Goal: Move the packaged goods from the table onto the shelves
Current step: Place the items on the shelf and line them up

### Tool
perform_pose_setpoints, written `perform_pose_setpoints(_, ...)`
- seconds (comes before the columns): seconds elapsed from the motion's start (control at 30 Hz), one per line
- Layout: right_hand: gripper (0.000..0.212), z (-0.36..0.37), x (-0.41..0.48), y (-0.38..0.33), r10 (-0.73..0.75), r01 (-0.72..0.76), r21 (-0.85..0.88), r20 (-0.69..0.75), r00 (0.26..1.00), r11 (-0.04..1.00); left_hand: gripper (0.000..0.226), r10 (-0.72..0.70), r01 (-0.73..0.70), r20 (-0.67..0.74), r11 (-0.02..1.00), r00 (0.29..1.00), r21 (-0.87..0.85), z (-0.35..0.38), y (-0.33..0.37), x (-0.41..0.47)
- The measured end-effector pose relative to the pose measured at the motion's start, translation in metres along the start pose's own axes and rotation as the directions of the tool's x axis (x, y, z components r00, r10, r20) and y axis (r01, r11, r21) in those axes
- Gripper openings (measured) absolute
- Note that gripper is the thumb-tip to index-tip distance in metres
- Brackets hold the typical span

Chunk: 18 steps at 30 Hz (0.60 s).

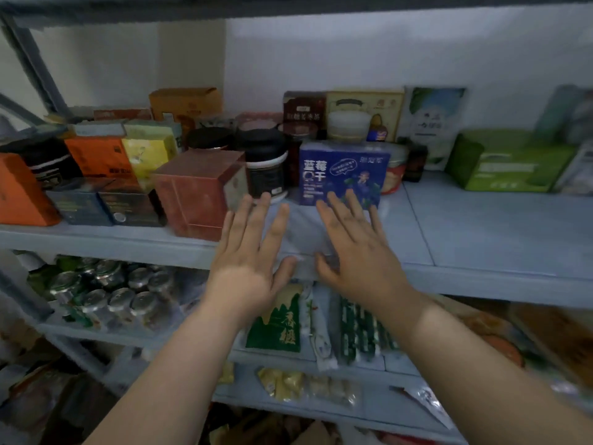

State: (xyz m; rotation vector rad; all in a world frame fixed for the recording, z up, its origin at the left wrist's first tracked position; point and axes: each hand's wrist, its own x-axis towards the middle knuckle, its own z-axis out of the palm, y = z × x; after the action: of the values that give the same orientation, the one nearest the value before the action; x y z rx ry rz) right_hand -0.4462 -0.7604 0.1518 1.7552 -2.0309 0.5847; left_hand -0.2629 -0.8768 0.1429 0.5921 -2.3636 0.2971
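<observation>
Here's the grey-blue shelving rack [481,284] filling the whole view, with three stocked levels on show. The upper shelf [481,226] is the busy one, boxes and jars crowded along its back and left, bare board at front right.

Two bare forearms reach in from below. The left hand [247,261] and the right hand [356,252] are both flat, palms down, fingers spread and straight, side by side over the front edge of that upper shelf. Neither one is grasping anything.

One wide green box [510,165] lies far right. One red-brown box [199,191] stands at the front, just left of the left hand's fingertips.

And the package of the moment: one blue box [343,171] with white lettering, upright on the upper shelf, dead centre. The right hand's fingertips overlap its lower front edge, though whether they touch it is hard to tell.

One black-lidded jar [266,162] sits between the red-brown box and the blue box. Two small dark boxes [106,203] stand side by side at front left.

One level down, left, a cluster of silver-topped cans [106,290], too blurred to count. One green packet [279,326] lies beneath the wrists.
</observation>
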Motion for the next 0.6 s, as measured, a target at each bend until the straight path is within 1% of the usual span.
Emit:
perform_pose_setpoints(0.07, 0.078, -0.008, -0.031, 0.025, 0.068, -0.066, -0.037, 0.04, 0.997, 0.997, 0.072, 0.031, -0.029, 0.044, 0.998, 0.999, -0.054, 0.017, 0.029, 0.01)
perform_pose_setpoints(0.13, 0.079, -0.02, -0.064, 0.048, 0.182, -0.178, -0.055, 0.095, 0.979, 0.983, 0.074, 0.067, -0.056, 0.092, 0.992, 0.993, -0.114, 0.031, 0.064, 0.018)
perform_pose_setpoints(0.2, 0.076, -0.037, -0.103, 0.069, 0.267, -0.264, -0.08, 0.041, 0.963, 0.961, 0.073, 0.161, -0.14, 0.107, 0.974, 0.981, -0.179, 0.043, 0.105, 0.025)
perform_pose_setpoints(0.27, 0.073, -0.055, -0.147, 0.088, 0.347, -0.344, -0.162, -0.01, 0.938, 0.925, 0.072, 0.276, -0.243, 0.099, 0.935, 0.956, -0.257, 0.054, 0.152, 0.029)
perform_pose_setpoints(0.37, 0.073, -0.091, -0.223, 0.113, 0.49, -0.485, -0.251, -0.043, 0.87, 0.838, 0.072, 0.412, -0.364, 0.049, 0.849, 0.91, -0.382, 0.064, 0.233, 0.034)
perform_pose_setpoints(0.43, 0.072, -0.121, -0.28, 0.126, 0.58, -0.573, -0.288, -0.071, 0.812, 0.767, 0.072, 0.493, -0.431, 0.014, 0.774, 0.87, -0.463, 0.065, 0.294, 0.033)
perform_pose_setpoints(0.47, 0.071, -0.138, -0.31, 0.13, 0.632, -0.623, -0.304, -0.082, 0.77, 0.72, 0.072, 0.533, -0.459, 0.003, 0.731, 0.846, -0.505, 0.062, 0.326, 0.031)
perform_pose_setpoints(0.53, 0.071, -0.169, -0.371, 0.134, 0.737, -0.724, -0.329, -0.109, 0.667, 0.606, 0.072, 0.62, -0.523, -0.017, 0.646, 0.784, -0.556, 0.055, 0.391, 0.021)
perform_pose_setpoints(0.6, 0.069, -0.203, -0.43, 0.13, 0.817, -0.807, -0.353, -0.165, 0.553, 0.474, 0.072, 0.71, -0.592, -0.048, 0.546, 0.702, -0.593, 0.046, 0.456, 0.005)
